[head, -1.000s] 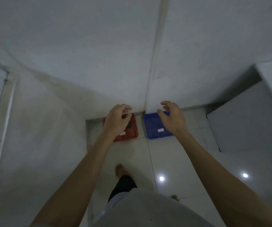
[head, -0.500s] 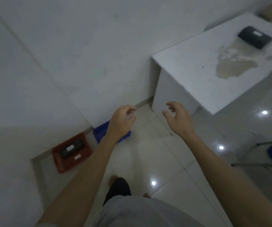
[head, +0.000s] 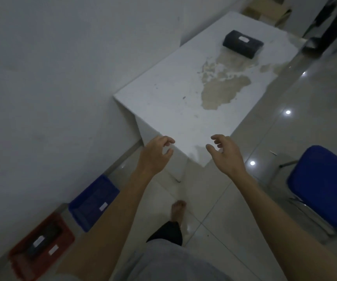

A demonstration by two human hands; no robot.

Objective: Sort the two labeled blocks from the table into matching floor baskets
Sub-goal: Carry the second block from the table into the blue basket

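Note:
A black block (head: 242, 44) with a white label lies at the far end of the white table (head: 163, 102). A second black labeled block (head: 42, 241) rests inside the red floor basket (head: 61, 247) at the lower left. Beside it stands the blue floor basket (head: 91, 201), with a white label on its side and nothing visible in it. My left hand (head: 155, 157) and my right hand (head: 225, 153) hover near the table's near corner, both holding nothing, fingers loosely curled and apart.
A blue chair (head: 323, 187) stands on the tiled floor at the right. The white wall (head: 51, 78) runs along the left behind the baskets. My bare foot (head: 177, 209) steps on the floor between the baskets and the chair. The tabletop has a peeled brown patch (head: 222, 88).
The view has swung right from the baskets toward the table. The baskets slid to the lower left, the table and its block came closer. Both hands stayed empty and raised.

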